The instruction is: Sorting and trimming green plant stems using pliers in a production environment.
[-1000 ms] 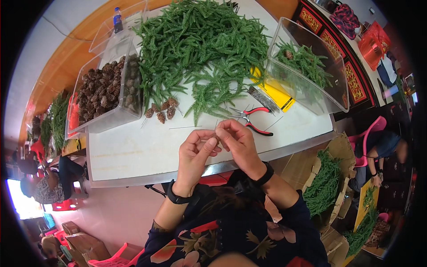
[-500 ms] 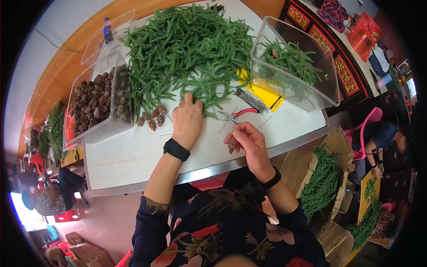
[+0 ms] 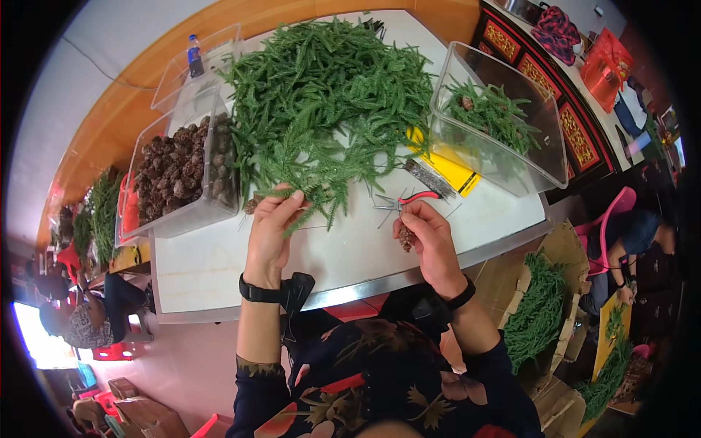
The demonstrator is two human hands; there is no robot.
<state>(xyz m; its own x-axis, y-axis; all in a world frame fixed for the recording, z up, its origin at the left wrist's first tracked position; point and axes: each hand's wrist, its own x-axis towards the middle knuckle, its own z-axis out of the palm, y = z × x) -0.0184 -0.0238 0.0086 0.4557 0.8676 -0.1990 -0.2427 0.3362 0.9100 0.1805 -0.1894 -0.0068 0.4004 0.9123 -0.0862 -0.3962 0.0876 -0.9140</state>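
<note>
My left hand (image 3: 272,223) pinches the end of a green artificial pine sprig (image 3: 315,196), whose needled tips spread to the right over the white table. Between the thumb and fingers of my right hand (image 3: 432,237) hangs a small brown pine cone (image 3: 406,238). Just beyond that hand is a pair of pliers (image 3: 416,197) with red handles, its jaws pointing left, on the tabletop. Thin wires lie about the pliers. Partly hidden behind my left hand are loose pine cones (image 3: 253,205).
A big heap of green sprigs (image 3: 328,80) covers the far table. Clear plastic bins stand either side: pine cones (image 3: 171,168) fill the left, sprigs (image 3: 493,113) lie in the right. A yellow packet (image 3: 456,172) and dark wires (image 3: 427,175) lie near the right bin. A cardboard box (image 3: 577,274) holds greenery.
My left hand has drawn back from the heap's edge and now lifts a sprig. My right hand keeps the pine cone beside the pliers. The whole view has shifted slightly.
</note>
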